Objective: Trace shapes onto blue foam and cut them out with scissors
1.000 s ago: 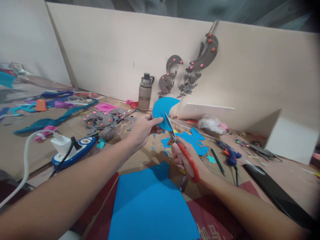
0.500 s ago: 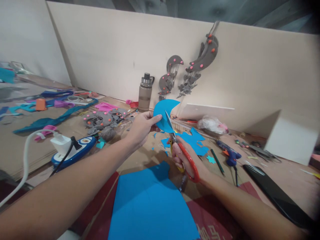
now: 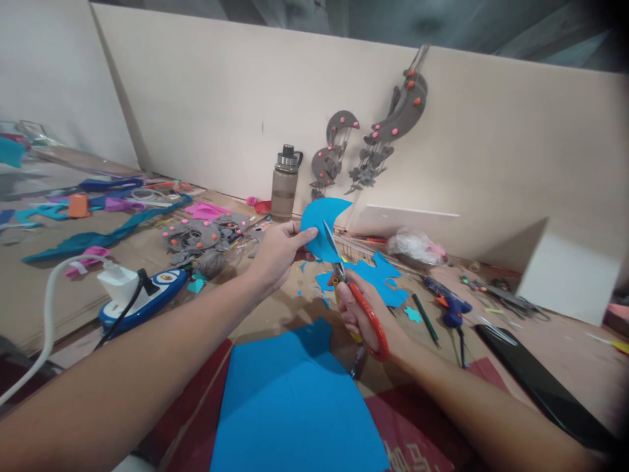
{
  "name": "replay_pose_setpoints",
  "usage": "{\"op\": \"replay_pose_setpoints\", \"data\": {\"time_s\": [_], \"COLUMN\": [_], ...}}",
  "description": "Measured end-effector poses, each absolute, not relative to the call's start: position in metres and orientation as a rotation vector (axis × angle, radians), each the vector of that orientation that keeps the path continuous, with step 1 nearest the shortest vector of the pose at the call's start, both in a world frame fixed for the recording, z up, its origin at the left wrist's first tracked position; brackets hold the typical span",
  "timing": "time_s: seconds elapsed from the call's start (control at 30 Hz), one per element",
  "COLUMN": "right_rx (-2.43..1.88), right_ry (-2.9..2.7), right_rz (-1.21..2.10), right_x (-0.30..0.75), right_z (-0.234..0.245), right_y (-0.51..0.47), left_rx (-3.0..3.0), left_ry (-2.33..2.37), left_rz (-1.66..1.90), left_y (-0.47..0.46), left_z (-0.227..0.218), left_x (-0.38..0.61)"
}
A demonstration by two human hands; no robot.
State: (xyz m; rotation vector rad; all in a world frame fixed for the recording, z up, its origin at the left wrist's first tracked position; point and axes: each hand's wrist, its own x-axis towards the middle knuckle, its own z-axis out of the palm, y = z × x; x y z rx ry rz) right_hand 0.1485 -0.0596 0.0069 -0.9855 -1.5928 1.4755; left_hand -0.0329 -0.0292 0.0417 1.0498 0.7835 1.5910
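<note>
My left hand (image 3: 285,251) pinches a blue crescent-shaped sheet (image 3: 314,219) between thumb and fingers, above the table. Red-handled scissors (image 3: 367,314) are gripped in my right hand (image 3: 356,305); one blade lies across the face of the crescent near its lower right edge. I cannot tell whether the blades are cutting. A large blue sheet (image 3: 295,400) with a curved right edge lies close to me, below both hands. Ragged blue offcuts (image 3: 381,278) are scattered behind my right hand.
A water bottle (image 3: 284,187) stands by the back board, where grey crescent hangings (image 3: 405,111) hang. On the left are a blue power strip (image 3: 142,298) with a white plug and grey felt pieces (image 3: 191,236). A glue gun (image 3: 449,305), a dark pencil (image 3: 425,319) and a black phone (image 3: 535,373) lie right.
Almost nothing differs. The whole view has shifted very slightly, and both hands keep their hold on the crescent and the scissors.
</note>
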Motion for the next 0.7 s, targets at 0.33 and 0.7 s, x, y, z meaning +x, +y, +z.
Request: {"op": "replay_pose_setpoints", "data": {"time_s": [0.33, 0.7], "right_rx": [-1.024, -0.872], "right_ry": [-1.631, -1.691], "right_rz": [1.452, 1.442], "right_x": [0.1489, 0.1526], "right_z": [0.0076, 0.0007], "right_y": [-0.0603, -0.0566], "left_rx": [1.105, 1.135], "left_ry": [0.815, 0.821], "left_rz": [1.624, 1.617], "left_y": [-0.0256, -0.0285], "left_z": [0.0402, 0.0424], "left_x": [-0.0391, -0.0354]}}
